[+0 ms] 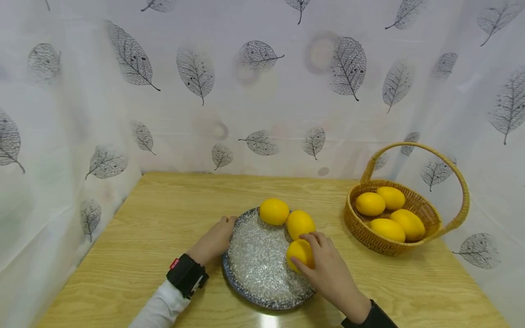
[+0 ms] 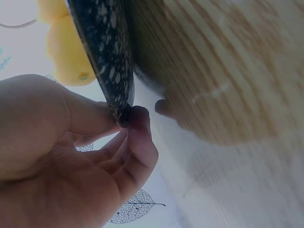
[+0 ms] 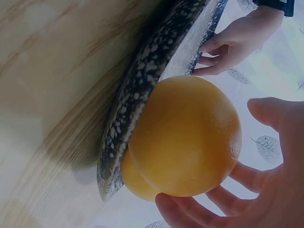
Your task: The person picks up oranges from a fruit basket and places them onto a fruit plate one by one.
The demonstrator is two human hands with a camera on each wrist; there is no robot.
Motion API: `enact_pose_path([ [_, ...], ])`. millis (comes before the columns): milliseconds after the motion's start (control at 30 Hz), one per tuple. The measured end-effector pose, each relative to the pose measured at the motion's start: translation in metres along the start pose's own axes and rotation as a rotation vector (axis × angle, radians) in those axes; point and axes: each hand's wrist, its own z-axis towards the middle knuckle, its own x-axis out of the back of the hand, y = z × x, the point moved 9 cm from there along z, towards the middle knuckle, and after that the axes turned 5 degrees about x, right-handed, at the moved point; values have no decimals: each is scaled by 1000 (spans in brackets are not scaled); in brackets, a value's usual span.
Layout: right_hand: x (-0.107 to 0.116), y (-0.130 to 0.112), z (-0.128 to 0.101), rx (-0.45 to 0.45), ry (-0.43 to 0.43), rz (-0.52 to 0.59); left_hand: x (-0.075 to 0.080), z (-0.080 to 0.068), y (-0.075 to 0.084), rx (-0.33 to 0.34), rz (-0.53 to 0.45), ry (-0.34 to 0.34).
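On the wooden table (image 1: 143, 237), a speckled blue-rimmed plate (image 1: 256, 264) lies flat, near the front edge. The left hand (image 1: 215, 241) pinches the plate's left rim between thumb and curled fingers (image 2: 137, 128); the left wrist view confirms contact on both faces of the rim. The right hand (image 1: 328, 269) cups the nearest lemon (image 1: 299, 255), which rests on the right side of the plate. In the right wrist view, the fingers (image 3: 190, 216) are curled around this lemon from below and the thumb stands slightly apart from its surface. Two further lemons (image 1: 287, 217) lie on the plate's far right edge, side by side, the nearer one just beside the held lemon. To the right, well apart from the plate, a wicker basket (image 1: 369, 237) with an arched handle contains four lemons (image 1: 389, 213).
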Motion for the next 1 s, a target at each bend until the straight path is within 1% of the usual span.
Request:
enact_pose_path([
  [133, 3, -1, 1, 14, 16, -3, -1, 0, 0, 6, 7, 0],
  [267, 11, -3, 4, 56, 53, -18, -1, 0, 1, 3, 3, 0],
  [367, 19, -1, 9, 79, 75, -32, 0, -1, 2, 2, -4, -1],
  [433, 26, 3, 15, 75, 81, -38, 0, -1, 2, 0, -7, -1],
  [533, 40, 12, 22, 65, 94, -76, 1, -1, 2, -6, -5, 4],
  [667, 62, 31, 33, 37, 110, -129, 0, -1, 1, -9, -1, 6],
  [767, 75, 53, 42, 2, 100, -133, 0, -1, 1, -9, 4, 8],
  [867, 84, 77, 48, -38, 94, -149, 2, -1, 2, -33, 2, 26],
  [1000, 91, 107, 53, -90, 93, -160, 5, -3, 5, -62, -9, 46],
])
